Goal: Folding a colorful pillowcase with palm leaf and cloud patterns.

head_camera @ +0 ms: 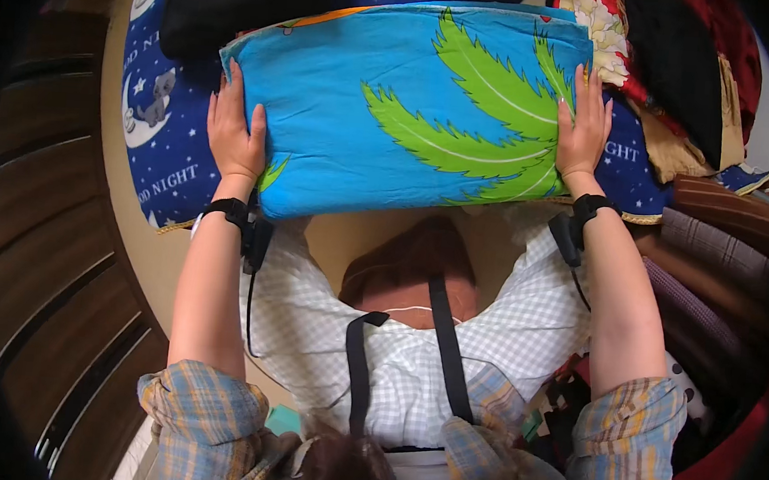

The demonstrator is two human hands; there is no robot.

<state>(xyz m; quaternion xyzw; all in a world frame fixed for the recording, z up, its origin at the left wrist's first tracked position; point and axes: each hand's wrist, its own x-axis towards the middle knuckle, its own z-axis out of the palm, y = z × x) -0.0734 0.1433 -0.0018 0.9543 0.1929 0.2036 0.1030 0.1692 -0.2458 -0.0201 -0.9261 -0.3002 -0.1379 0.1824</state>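
A folded blue cloth (326,115), perhaps a towel or beach sheet, lies before me with green palm leaves printed on it. An orange patch shows along its far edge. My left hand (237,133) rests flat at the cloth's left edge, fingers extended and thumb apart. At the opposite end my right hand (583,130) lies over the right edge with its fingers spread. Neither hand is closed around the fabric. Beneath the cloth spreads a dark blue blanket (184,146) with moons, stars, grey cats and printed lettering. Both wrists wear black strapped devices with cables.
Beyond the cloth, black fabric (233,9) lies on the blanket. Red floral fabric (603,34) and a black textile (677,73) are heaped at the far right. Several folded garments (718,243) are stacked to my right. Dark wooden furniture (46,196) stands along the left.
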